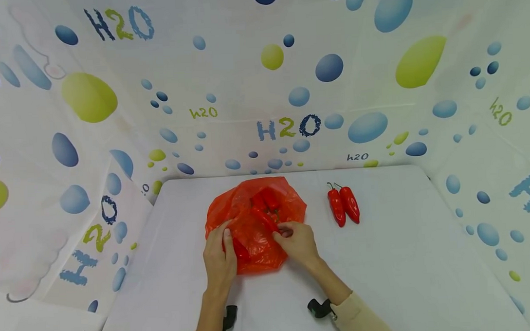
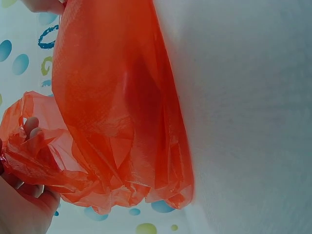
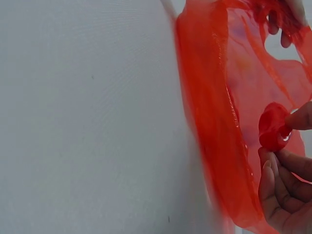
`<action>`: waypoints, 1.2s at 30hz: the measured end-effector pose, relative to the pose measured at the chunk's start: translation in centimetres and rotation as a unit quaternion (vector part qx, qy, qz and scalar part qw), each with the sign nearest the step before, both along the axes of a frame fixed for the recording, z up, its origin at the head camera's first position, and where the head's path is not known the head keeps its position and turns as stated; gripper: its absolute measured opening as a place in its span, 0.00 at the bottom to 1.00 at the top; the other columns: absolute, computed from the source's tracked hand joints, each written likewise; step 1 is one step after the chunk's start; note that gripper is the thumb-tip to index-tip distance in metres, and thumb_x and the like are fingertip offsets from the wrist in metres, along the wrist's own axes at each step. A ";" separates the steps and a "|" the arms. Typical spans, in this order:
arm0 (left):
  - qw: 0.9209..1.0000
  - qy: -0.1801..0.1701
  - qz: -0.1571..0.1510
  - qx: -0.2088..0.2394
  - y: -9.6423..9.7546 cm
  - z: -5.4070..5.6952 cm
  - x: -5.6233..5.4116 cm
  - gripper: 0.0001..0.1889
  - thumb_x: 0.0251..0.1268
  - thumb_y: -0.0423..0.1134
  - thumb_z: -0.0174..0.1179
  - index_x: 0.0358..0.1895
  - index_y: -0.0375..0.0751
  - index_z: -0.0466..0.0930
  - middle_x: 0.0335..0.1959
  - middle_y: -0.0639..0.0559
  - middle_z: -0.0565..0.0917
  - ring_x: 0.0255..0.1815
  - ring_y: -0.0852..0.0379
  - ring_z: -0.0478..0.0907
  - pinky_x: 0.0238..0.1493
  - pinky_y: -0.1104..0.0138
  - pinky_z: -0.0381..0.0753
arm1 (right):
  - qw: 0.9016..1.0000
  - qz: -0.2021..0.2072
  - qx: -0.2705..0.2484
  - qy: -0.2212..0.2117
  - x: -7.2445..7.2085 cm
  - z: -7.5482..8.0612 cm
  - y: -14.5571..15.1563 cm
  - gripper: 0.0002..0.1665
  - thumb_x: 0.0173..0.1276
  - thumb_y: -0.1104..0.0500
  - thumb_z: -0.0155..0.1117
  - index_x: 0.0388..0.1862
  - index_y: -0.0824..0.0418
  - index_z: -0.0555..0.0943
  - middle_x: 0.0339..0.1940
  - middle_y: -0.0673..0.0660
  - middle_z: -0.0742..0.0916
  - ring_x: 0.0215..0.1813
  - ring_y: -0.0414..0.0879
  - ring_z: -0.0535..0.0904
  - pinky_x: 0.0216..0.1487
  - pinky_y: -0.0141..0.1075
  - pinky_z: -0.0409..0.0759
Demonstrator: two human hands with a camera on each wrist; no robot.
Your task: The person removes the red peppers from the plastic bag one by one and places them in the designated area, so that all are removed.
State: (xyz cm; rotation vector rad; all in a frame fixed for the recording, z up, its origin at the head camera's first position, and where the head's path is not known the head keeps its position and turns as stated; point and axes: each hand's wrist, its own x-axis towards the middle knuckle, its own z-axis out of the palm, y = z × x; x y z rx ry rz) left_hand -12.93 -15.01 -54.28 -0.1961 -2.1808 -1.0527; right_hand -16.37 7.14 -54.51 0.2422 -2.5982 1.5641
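A thin, translucent red plastic bag (image 1: 261, 253) lies on the white table with its mouth spread toward me. My left hand (image 1: 219, 257) grips the bag's near-left edge; in the left wrist view its fingers curl into the crumpled plastic. Between thumb and fingers, my right hand (image 1: 299, 241) pinches a red chili pepper (image 1: 264, 219) over the bag's opening. The right wrist view shows that pepper end-on, just above the fingertips. Inside the bag are other red peppers (image 1: 270, 199), partly covered by plastic, so their number is unclear.
Two red chili peppers (image 1: 350, 205) with dark stems lie side by side on the table, right of the bag. A white patterned sheet (image 1: 229, 142) with blue and green drops rises behind the table's (image 1: 404, 253) far edge and along both sides.
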 end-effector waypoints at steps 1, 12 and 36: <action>1.000 0.000 0.000 0.000 0.0 0.0 0.0 0.18 0.76 0.29 0.58 0.65 0.41 0.81 0.58 0.48 0.85 0.58 0.50 0.82 0.66 0.78 0.71 | 1.000 0.000 -0.002 0.000 0.0 0.0 0.1 0.14 0.67 0.57 0.75 0.49 0.62 0.91 0.35 0.50 0.91 0.35 0.41 0.84 0.38 0.29 0.85; 1.000 0.012 0.004 -0.004 0.1 0.0 0.0 0.19 0.73 0.25 0.60 0.64 0.40 0.81 0.57 0.47 0.85 0.56 0.49 0.82 0.65 0.79 0.70 | 1.000 -0.021 -0.015 -0.010 0.3 0.6 1.1 0.14 0.67 0.57 0.75 0.50 0.61 0.91 0.35 0.50 0.91 0.36 0.44 0.85 0.38 0.30 0.86; 1.000 -0.009 -0.002 0.004 0.3 0.3 0.1 0.16 0.79 0.32 0.57 0.65 0.40 0.81 0.58 0.47 0.85 0.59 0.48 0.81 0.68 0.78 0.69 | 0.998 -0.047 -0.030 -0.010 1.0 -0.3 3.0 0.13 0.67 0.58 0.75 0.48 0.61 0.91 0.34 0.51 0.90 0.35 0.43 0.85 0.36 0.29 0.85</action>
